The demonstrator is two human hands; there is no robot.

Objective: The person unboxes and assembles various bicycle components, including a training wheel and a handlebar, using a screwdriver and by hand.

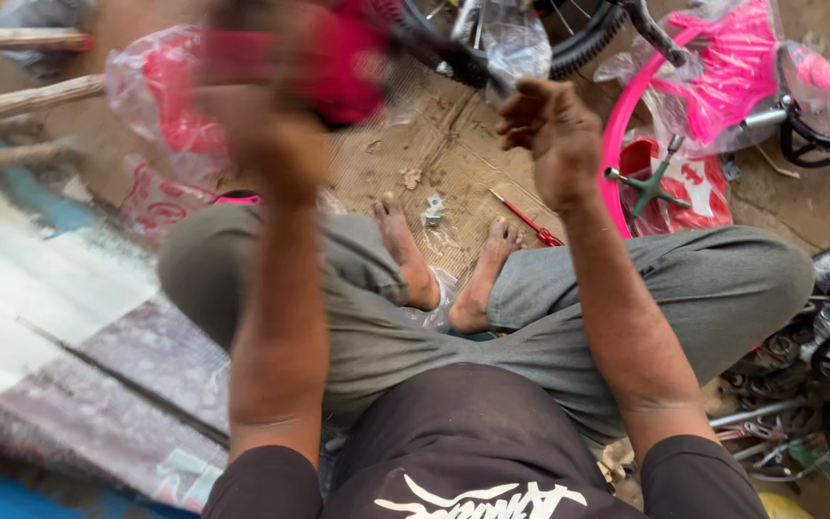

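Cardboard floor (453,144) beneath; blurred left hand (271,115) grips pink part (338,58), right hand (545,125) loosely curled, empty.

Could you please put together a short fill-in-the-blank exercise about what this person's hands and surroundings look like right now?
1. The left hand holds a blurred part whose colour is ____.
2. The right hand is raised with its fingers curled and holds ____.
3. The red-handled tool lies on the cardboard beside the person's right ____.
4. The pink bicycle frame at upper right is wrapped in clear ____.

Missing words: red; nothing; foot; plastic
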